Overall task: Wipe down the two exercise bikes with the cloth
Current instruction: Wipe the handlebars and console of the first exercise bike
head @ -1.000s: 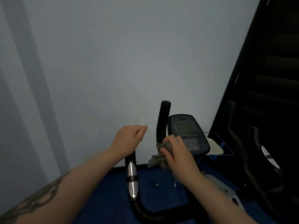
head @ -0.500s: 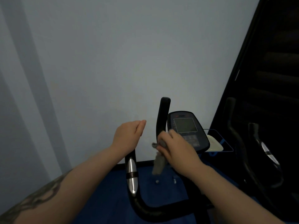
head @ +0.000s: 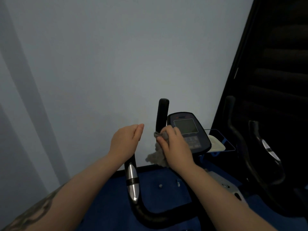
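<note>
A crumpled grey cloth hangs at frame centre, its top wrapped on the bike's black upright handlebar, gripped by the right hand. The left hand clasps the near handlebar at lower centre, beside the console.

Single head-worn wide-angle view, no second view to overlap. Looks forward and slightly down from above the bike handlebar, close in at arm's length. Both forearms enter from the bottom edge. Console sits just beyond the right hand's fingers; wall fills the upper frame.
</note>
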{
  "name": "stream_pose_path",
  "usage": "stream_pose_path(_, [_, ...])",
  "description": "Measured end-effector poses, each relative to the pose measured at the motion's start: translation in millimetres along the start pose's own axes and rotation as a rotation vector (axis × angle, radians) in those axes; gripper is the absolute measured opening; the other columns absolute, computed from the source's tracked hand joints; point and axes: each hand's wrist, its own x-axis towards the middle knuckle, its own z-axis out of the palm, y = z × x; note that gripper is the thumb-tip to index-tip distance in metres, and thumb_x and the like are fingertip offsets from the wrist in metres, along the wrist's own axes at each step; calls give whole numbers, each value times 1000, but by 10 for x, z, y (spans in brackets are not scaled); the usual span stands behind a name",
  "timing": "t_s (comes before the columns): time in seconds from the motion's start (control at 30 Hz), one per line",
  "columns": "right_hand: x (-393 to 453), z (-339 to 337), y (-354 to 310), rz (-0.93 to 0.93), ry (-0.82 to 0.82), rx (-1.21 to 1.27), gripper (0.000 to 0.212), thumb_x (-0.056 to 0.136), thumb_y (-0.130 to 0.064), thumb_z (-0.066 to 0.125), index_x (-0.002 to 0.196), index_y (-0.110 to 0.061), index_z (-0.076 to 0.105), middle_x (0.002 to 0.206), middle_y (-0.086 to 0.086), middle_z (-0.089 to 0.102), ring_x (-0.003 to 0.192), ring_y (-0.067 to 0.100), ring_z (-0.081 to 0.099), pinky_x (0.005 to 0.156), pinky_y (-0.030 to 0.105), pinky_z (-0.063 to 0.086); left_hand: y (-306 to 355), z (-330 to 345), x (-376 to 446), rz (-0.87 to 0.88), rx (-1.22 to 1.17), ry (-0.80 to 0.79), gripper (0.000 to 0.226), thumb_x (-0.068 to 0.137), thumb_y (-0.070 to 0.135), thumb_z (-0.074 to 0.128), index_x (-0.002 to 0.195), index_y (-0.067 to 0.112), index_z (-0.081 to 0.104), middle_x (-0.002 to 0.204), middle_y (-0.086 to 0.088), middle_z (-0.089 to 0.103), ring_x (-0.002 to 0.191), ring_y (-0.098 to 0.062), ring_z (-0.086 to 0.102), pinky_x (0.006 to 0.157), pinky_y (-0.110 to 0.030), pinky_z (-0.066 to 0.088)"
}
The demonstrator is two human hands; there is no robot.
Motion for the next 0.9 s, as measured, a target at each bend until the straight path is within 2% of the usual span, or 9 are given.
stream_pose_path(0.1, [-125, 32, 21, 48, 44, 68, 12, 98, -34, 52, 107, -35, 45, 107, -10, 42, 93, 9, 51, 70, 28, 43, -13, 10, 10, -4, -1, 14, 50, 102, 34, 39, 57, 14, 42, 55, -3, 49, 54, -20, 48, 58, -38, 40])
stream_pose_path(0.2, [-326, -66, 117, 27, -110, 79, 54, 93, -45, 57, 139, -44, 28, 132, -14, 30, 117, 5, 42, 91, 26, 44, -10, 36, 10, -24, 18, 39, 50, 102, 34, 38, 56, 15, 40, 53, -1, 45, 51, -18, 44, 56, -39, 40])
stream_pose_path(0.3, [-419, -146, 172, 3, -232, 109, 82, 89, -44, 65, 143, -57, 4, 140, -23, 25, 122, -11, 34, 99, 11, 33, -4, 54, -5, -37, 31, 54, 51, 103, 34, 38, 55, 16, 36, 52, 0, 42, 50, -17, 41, 55, -38, 37])
stream_pose_path(0.37, [-398, -166, 161, 26, -195, 156, 70, 88, -40, 68, 129, -60, 15, 130, -25, 41, 113, -15, 43, 91, 1, 34, -3, 58, -6, -31, 29, 63, 51, 103, 33, 39, 54, 18, 33, 51, 1, 41, 50, -18, 41, 54, -38, 37])
stream_pose_path(0.43, [-266, -169, 124, 51, -107, 170, 48, 88, -38, 68, 113, -52, 28, 112, -20, 54, 97, -10, 54, 79, 6, 43, 6, 54, -6, -33, 42, 59, 51, 103, 33, 39, 55, 18, 33, 51, 1, 41, 50, -17, 41, 53, -38, 36])
stream_pose_path(0.53, [-86, -115, 45, 39, 41, 152, 33, 88, -33, 68, 105, -38, 40, 109, -14, 48, 90, -2, 54, 74, 20, 49, 20, 35, 1, -43, 53, 38, 50, 103, 33, 39, 55, 18, 34, 51, 1, 42, 49, -14, 40, 53, -35, 31])
stream_pose_path(0.63, [-192, -25, -13, -6, 66, 6, 26, 89, -32, 68, 106, -34, 49, 107, -11, 36, 85, 1, 49, 67, 12, 42, 15, 30, 11, -43, 36, 28, 51, 103, 33, 39, 55, 18, 34, 52, 0, 42, 50, -16, 42, 54, -38, 37])
stream_pose_path(0.7, [-251, 6, -19, -63, 52, -85, 24, 89, -31, 67, 110, -31, 54, 103, -10, 35, 83, 4, 46, 67, 15, 40, 13, 41, 0, -37, 30, 34, 51, 103, 34, 39, 54, 18, 34, 51, 0, 42, 50, -16, 42, 54, -38, 37])
stream_pose_path(0.9, [111, -9, -151, 57, 90, 71, 15, 88, -35, 68, 97, -29, 57, 95, -9, 43, 76, 3, 51, 64, 21, 44, 33, -1, -12, -46, -8, -9, 50, 103, 33, 39, 55, 20, 37, 53, 1, 45, 53, -17, 45, 56, -38, 38])
